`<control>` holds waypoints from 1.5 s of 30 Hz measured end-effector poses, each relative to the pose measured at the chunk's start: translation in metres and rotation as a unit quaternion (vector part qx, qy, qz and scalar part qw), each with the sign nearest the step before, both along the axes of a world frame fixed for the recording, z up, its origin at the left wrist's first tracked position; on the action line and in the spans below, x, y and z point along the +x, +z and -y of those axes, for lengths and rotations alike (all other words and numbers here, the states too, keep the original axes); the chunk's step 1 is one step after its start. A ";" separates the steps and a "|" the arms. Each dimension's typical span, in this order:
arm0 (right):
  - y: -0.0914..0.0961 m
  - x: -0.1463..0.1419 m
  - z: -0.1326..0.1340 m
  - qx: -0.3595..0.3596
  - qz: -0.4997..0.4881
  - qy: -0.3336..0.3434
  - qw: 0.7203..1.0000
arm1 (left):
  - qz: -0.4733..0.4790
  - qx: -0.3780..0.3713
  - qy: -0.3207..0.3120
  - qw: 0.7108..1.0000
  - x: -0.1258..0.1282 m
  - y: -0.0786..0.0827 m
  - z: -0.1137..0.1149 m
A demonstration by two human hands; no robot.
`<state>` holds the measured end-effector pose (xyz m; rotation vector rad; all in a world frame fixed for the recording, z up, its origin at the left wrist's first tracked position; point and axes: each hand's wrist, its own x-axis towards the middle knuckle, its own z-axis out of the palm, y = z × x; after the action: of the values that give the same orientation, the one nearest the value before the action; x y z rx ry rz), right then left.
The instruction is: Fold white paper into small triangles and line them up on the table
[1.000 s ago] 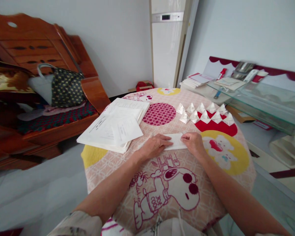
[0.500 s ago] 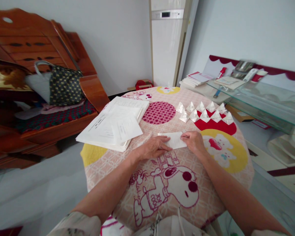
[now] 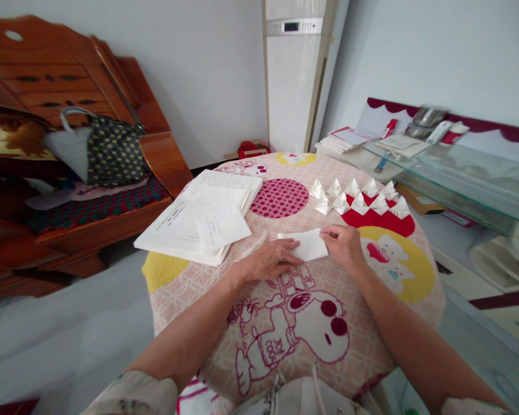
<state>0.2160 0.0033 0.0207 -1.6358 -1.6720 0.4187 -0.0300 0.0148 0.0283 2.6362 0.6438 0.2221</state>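
A small folded white paper lies on the round cloth-covered table in front of me. My left hand rests over its left end, fingers stretched out and pressing it down. At the upper right corner, my right hand pinches the paper's edge between thumb and fingers. Beyond my right hand stand two rows of folded white paper pieces with pointed tops. To the left of my left hand is a stack of printed white sheets, with smaller loose sheets on top.
The patterned tablecloth covers the table. On the right, a glass-topped stand holds a red-and-white paper cup and papers. A wooden bench with a dark patterned bag stands left. A tall white cabinet-like unit stands behind.
My right hand has shifted slightly up and right along the paper, to its upper corner. The left hand stays in place on the paper.
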 end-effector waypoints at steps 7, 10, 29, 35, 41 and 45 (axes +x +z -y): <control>0.008 -0.027 0.014 -0.009 0.034 0.162 0.986 | 0.012 -0.011 -0.003 1.000 -0.001 -0.001 -0.001; 0.004 -0.026 0.014 -0.066 0.062 0.155 0.984 | 0.014 -0.015 0.003 1.000 0.000 0.000 0.000; 0.021 -0.007 0.015 -0.204 0.156 0.103 0.961 | 0.003 -0.012 0.006 1.000 0.002 0.003 0.001; 0.027 0.028 0.012 -0.196 0.118 0.071 0.971 | 0.003 -0.010 0.006 1.000 0.001 0.003 0.001; 0.017 0.003 0.012 -0.176 -0.080 0.120 0.974 | 0.003 0.012 0.006 1.000 0.001 0.002 0.003; 0.010 -0.023 0.013 -0.146 -0.002 0.163 0.976 | 0.007 0.020 0.003 1.000 0.003 0.003 0.006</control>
<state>0.1935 -0.0096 0.0305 -1.5581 -1.9548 0.8634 -0.0267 0.0085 0.0315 2.6697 0.6476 0.2589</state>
